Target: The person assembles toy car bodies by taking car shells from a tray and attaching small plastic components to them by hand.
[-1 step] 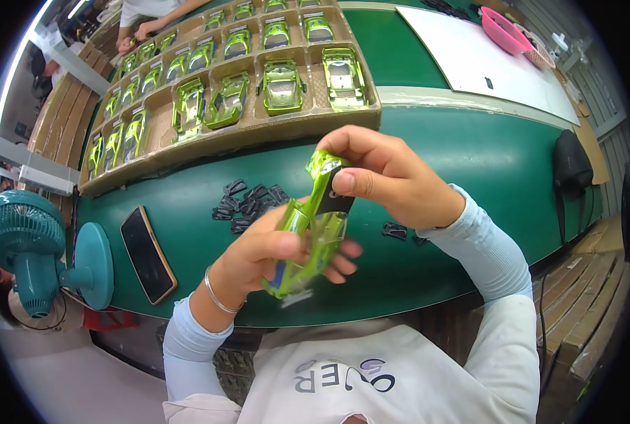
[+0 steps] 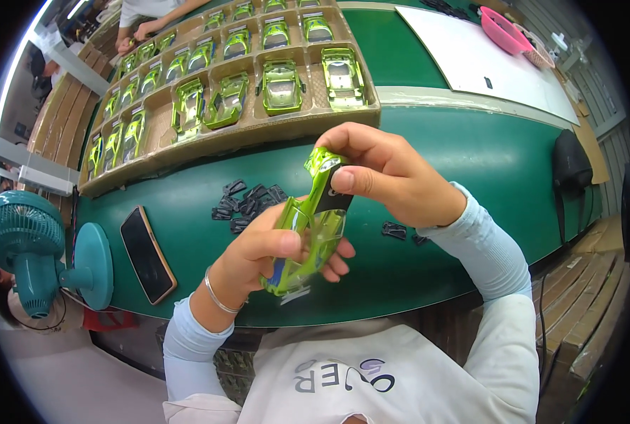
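Observation:
A shiny lime-green toy car body shell [image 2: 294, 220] with a clear window part is held tilted above the table. My left hand [image 2: 267, 244] wraps round its lower end, with the fingertips showing behind the shell. At the upper end, my right hand [image 2: 371, 169] pinches the shell between thumb and fingers, the thumb lying on a black panel [image 2: 327, 201]. Several small black plastic parts [image 2: 252, 203] lie in a loose pile beyond my left hand. Below my right wrist are a few more black parts [image 2: 394, 230].
A cardboard tray [image 2: 258, 133] with compartments of green car shells stands at the back left. On the left are a phone [image 2: 148, 254] and a teal fan [image 2: 26, 226]. A white board [image 2: 484, 56], pink basket [image 2: 505, 32] and black pouch [image 2: 573, 162] are at right. Another person's hand [image 2: 145, 30] is beyond the tray.
Both hands and the car body shell have shifted very slightly, a touch to the left. The grip looks the same.

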Motion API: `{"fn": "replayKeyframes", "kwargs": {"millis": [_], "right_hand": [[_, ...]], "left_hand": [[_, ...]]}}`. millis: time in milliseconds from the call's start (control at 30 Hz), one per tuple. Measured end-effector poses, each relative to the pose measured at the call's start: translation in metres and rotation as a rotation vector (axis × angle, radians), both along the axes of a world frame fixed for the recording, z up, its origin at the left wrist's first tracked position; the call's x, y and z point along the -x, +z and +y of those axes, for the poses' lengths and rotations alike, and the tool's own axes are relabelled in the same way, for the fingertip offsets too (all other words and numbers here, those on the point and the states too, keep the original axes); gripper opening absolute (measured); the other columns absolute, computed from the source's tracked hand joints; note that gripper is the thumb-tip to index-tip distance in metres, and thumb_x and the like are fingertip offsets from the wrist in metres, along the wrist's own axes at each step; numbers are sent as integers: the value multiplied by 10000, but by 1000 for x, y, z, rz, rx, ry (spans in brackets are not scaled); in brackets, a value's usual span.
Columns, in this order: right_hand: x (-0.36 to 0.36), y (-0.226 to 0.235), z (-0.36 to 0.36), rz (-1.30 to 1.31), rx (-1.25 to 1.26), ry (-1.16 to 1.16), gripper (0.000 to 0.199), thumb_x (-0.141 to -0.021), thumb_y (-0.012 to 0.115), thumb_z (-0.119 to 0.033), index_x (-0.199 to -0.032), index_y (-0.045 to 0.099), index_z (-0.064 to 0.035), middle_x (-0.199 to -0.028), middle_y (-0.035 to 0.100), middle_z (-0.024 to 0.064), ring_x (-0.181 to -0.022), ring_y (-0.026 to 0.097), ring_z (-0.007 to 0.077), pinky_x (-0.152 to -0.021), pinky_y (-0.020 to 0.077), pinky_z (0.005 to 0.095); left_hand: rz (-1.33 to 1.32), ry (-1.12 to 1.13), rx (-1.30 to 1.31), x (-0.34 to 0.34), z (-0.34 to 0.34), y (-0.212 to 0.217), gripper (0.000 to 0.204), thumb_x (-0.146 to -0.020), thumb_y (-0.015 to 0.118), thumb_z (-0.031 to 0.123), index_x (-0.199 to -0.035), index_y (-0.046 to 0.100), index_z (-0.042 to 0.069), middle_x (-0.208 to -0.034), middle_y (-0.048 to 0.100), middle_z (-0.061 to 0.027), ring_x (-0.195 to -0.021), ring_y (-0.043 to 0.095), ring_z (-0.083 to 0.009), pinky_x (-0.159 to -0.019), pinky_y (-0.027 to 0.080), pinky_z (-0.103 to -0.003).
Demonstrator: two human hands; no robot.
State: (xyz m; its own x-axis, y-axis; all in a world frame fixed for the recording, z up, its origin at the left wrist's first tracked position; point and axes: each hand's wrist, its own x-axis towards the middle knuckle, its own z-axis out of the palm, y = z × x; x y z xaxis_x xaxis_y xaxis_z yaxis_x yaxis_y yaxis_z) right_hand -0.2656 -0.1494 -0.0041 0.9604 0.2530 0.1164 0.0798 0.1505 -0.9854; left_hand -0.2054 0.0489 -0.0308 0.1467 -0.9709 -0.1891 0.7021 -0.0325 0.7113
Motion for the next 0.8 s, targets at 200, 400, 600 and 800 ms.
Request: {"fn": "replayKeyframes", "kwargs": {"millis": [200, 400, 600, 800], "right_hand": [[-8, 4, -32, -226, 786, -212, 260, -720, 618, -41, -970, 553, -17, -914, 579, 83, -819, 565, 187, -694, 448, 305], [-7, -25, -36, -117, 1259, 49, 237, -650, 645, -13, -872, 562, -2, -852, 572, 139, -764, 564, 305, -673, 455, 377], [-13, -20, -40, -103, 946, -10, 182, -698, 621, -14, -875, 590, 13, -811, 566, 108, -724, 573, 223, -644, 457, 321], [-14, -3, -37, -98, -6, -358, 150, -764, 620, -79, -892, 635, -2, -751, 612, 31, -683, 560, 95, -611, 447, 208]], "left_hand": [[-246, 320, -36, 0, 4, 0, 801, -654, 687, 465, -1220, 358, 3, -975, 536, -154, -793, 593, -207, -682, 511, -311], [96, 410, 82, -8, 1, -1, 402, -908, 405, 295, -1203, 374, 23, -1108, 487, -250, -840, 587, -313, -707, 508, -358], [289, 317, 398, -19, 10, -26, 330, -919, 363, 246, -1182, 384, 48, -1091, 496, -277, -863, 587, -347, -718, 518, -407], [309, 469, 257, -14, 5, -1, 573, -816, 398, 239, -1323, 231, 30, -1280, 342, -275, -1164, 375, -422, -973, 295, -555]]}}
